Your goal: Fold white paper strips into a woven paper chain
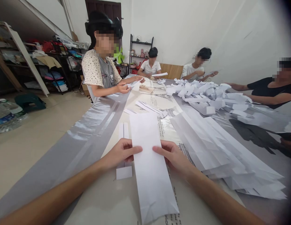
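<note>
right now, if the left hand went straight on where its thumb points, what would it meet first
Beyond the white paper the left hand grips, probably the right hand on the paper's other edge; depth is unclear.

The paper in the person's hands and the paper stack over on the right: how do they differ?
The held paper is gripped between the left hand and right hand; the paper stack lies on the table, untouched by them. The held paper looks like a single piece, whereas the paper stack has many, fanned and overlapping. Both are white and long in shape.
</note>
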{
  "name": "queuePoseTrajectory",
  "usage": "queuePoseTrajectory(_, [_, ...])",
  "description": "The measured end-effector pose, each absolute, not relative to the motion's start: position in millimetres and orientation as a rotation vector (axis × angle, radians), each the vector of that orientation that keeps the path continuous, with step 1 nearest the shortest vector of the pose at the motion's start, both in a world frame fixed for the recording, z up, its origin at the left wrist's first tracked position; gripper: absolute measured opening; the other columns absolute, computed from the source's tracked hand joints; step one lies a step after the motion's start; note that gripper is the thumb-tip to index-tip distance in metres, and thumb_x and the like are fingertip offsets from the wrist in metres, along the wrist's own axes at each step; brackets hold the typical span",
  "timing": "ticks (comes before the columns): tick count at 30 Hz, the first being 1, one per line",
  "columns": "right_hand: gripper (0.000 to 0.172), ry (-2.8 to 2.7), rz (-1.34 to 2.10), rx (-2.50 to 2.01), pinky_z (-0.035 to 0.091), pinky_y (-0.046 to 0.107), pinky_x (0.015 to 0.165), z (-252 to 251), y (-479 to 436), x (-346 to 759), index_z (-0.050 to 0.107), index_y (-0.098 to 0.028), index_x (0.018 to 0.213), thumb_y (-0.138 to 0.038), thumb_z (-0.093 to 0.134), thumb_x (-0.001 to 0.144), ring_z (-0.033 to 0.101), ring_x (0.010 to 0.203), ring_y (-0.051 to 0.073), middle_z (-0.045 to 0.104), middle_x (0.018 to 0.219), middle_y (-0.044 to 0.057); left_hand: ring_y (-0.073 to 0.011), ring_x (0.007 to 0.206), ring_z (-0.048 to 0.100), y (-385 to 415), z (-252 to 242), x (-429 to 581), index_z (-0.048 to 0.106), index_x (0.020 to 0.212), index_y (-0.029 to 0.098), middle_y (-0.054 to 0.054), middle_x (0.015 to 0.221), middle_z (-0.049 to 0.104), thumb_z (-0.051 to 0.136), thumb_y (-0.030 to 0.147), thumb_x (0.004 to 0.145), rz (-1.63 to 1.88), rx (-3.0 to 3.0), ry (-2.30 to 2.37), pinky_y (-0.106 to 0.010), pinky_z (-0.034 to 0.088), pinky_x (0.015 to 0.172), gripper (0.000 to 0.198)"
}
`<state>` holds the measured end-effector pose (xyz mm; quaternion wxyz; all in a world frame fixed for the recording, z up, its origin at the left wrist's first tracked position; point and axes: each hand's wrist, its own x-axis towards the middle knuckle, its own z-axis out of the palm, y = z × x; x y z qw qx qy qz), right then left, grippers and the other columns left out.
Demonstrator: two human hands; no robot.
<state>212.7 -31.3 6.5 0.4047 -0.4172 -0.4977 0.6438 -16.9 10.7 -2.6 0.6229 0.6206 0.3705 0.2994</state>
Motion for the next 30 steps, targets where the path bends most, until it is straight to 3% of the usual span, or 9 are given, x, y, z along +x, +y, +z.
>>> queuePoseTrajectory(5, [0.037, -1.28, 1.6, -1.074, 0.055, 0.035, 0.071, 6, -35, 208, 0.075, -0.02, 0.11, -0.046, 0.078, 0.083, 0.069, 0.082, 0.023, 0.075, 0.099, 0.007, -0.008, 0.042, 0.04, 6, 4, -16, 0.059, 0.061, 0.015, 0.001, 0.05, 0.052, 0.068, 0.05, 0.086, 0.533, 1.5, 0.828, -0.022, 0.027, 0.042, 0.044])
queuePoseTrajectory(8, [0.038, -1.265, 1.538, -1.056, 0.056, 0.035, 0.073, 8, -36, 207, 0.073, -0.023, 0.116, -0.05, 0.073, 0.088, 0.07, 0.087, 0.024, 0.074, 0.108, 0.007, -0.0075, 0.036, 0.037, 4, 5, -15, 0.056, 0.056, 0.017, 0.002, 0.041, 0.05, 0.064, 0.048, 0.088, 0.488, 1.527, 0.883, -0.022, 0.023, 0.04, 0.046])
queuePoseTrajectory(12, [0.035, -1.224, 1.524, -0.951, 0.056, 0.036, 0.08, 12, -34, 208, 0.072, -0.026, 0.119, -0.048, 0.067, 0.093, 0.068, 0.099, 0.025, 0.072, 0.117, 0.007, -0.007, 0.033, 0.036, 4, 5, -14, 0.056, 0.055, 0.017, 0.0, 0.04, 0.054, 0.062, 0.047, 0.088, 0.501, 1.504, 0.933, -0.022, 0.023, 0.038, 0.045])
queuePoseTrajectory(16, [0.031, -1.274, 1.554, -0.921, 0.055, 0.035, 0.078, 11, -33, 209, 0.073, -0.026, 0.117, -0.045, 0.07, 0.092, 0.067, 0.091, 0.022, 0.072, 0.114, 0.007, -0.007, 0.032, 0.039, 7, 4, -15, 0.06, 0.06, 0.015, 0.0, 0.041, 0.056, 0.062, 0.043, 0.089, 0.502, 1.482, 0.948, -0.02, 0.025, 0.036, 0.041])
queuePoseTrajectory(21, [0.028, -1.328, 1.563, -0.992, 0.053, 0.033, 0.07, 5, -34, 207, 0.076, -0.025, 0.109, -0.045, 0.071, 0.091, 0.062, 0.075, 0.017, 0.072, 0.099, 0.006, -0.0086, 0.036, 0.05, 6, 5, -13, 0.067, 0.065, 0.012, -0.003, 0.048, 0.063, 0.063, 0.04, 0.092, 0.513, 1.437, 0.859, -0.018, 0.038, 0.039, 0.038])
queuePoseTrajectory(30, [0.023, -1.496, 1.391, -1.024, 0.052, 0.035, 0.078, 0, -35, 204, 0.075, -0.026, 0.103, -0.044, 0.07, 0.092, 0.063, 0.089, 0.02, 0.067, 0.1, 0.005, -0.0182, 0.058, 0.07, 2, 1, -11, 0.074, 0.082, 0.008, -0.014, 0.072, 0.074, 0.061, 0.064, 0.091, 0.537, 1.24, 0.684, -0.025, 0.057, 0.054, 0.059])
